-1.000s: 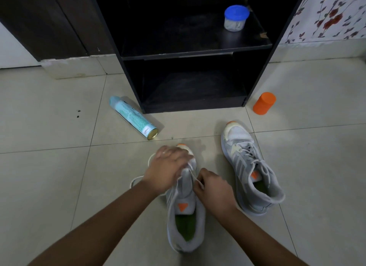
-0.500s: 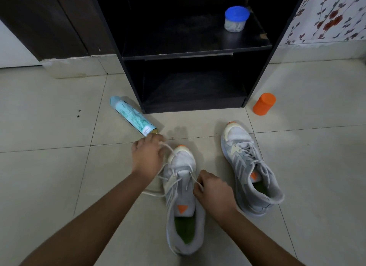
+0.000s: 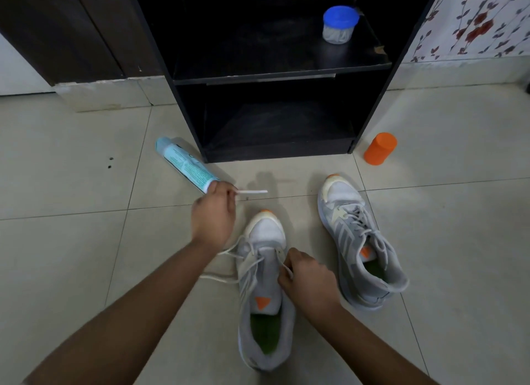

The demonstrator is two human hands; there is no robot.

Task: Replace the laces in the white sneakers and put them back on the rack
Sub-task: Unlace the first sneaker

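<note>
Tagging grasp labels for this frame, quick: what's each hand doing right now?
Left hand: closed, pinching the lace near its free tip.
Right hand: closed, pinching the lace at the near sneaker eyelets.

Left hand [image 3: 213, 217] lifted away from near sneaker [image 3: 265, 284] toe toward spray can [image 3: 186, 168], drawing lace [image 3: 252, 192] end out.

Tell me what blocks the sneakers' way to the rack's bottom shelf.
Nothing visible does. The floor from the left sneaker and right sneaker to the bottom shelf of the rack is bare. The spray can lies off its left corner, the orange container off its right, both beside the path.
</note>
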